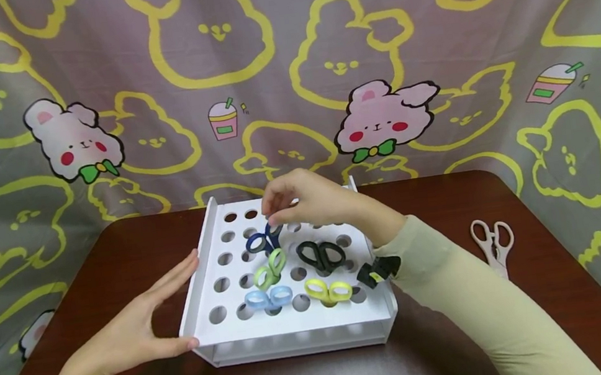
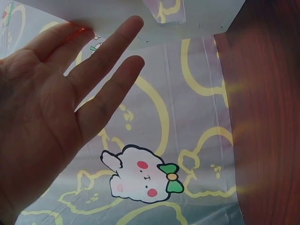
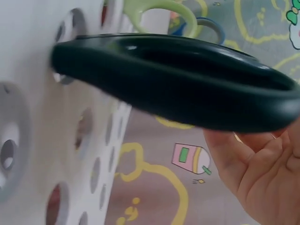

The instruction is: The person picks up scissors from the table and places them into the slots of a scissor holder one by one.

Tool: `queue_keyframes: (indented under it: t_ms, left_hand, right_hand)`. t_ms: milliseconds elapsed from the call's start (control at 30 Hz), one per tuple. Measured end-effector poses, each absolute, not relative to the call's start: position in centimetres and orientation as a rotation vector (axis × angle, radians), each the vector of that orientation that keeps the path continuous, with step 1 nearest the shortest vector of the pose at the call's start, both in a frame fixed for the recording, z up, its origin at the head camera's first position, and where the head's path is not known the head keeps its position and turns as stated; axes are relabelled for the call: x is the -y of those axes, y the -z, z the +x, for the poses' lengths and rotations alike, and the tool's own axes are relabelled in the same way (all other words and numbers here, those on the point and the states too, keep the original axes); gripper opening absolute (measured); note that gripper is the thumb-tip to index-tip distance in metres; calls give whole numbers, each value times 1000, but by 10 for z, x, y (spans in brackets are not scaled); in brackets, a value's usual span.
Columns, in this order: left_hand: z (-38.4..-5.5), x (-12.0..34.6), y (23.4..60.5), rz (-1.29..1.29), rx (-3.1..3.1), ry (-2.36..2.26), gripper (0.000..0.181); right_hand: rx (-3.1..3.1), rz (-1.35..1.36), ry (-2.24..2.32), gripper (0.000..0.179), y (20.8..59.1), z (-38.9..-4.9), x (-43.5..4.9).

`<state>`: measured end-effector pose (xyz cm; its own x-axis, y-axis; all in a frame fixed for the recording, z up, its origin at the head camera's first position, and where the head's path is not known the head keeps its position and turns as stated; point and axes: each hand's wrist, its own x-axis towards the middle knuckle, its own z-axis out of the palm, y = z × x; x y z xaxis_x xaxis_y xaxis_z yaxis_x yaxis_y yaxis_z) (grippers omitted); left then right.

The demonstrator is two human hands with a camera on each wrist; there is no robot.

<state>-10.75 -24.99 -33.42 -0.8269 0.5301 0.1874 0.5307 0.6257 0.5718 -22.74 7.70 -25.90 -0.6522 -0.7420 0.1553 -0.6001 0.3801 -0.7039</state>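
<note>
A white rack [image 1: 219, 329] with rows of round holes stands on the table. My left hand [image 1: 132, 327] is spread at its left side, fingertips and thumb right at the side panel. My right hand [image 1: 307, 199] reaches over the back rows, thumb and finger pinching the upper handle of the dark blue scissors [image 1: 263, 242]. In front of these, handles up in the holes, are green scissors [image 1: 269, 269], light blue scissors [image 1: 269, 298], yellow scissors [image 1: 328, 291] and black scissors [image 1: 321, 256]. The black handle [image 3: 178, 84] blocks part of the right wrist view, hiding my right fingertips.
Pale scissors [image 1: 493, 245] lie on the dark wooden table [image 1: 450, 350] to the right of the rack, partly covered by my right sleeve [image 1: 476, 291]. A patterned curtain [image 1: 277, 90] hangs right behind the table.
</note>
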Motion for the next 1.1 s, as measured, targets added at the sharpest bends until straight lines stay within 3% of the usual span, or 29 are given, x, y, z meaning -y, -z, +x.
queue_keyframes:
  t_ms: [700, 1100]
  left_hand:
    - [-110, 253, 342, -868, 2850, 998, 109]
    - [-111, 252, 340, -874, 2845, 1002, 109]
  right_hand:
    - [-2507, -1127, 1395, 9, 226, -222, -115]
    - [-2643, -1073, 1356, 11, 240, -222, -159]
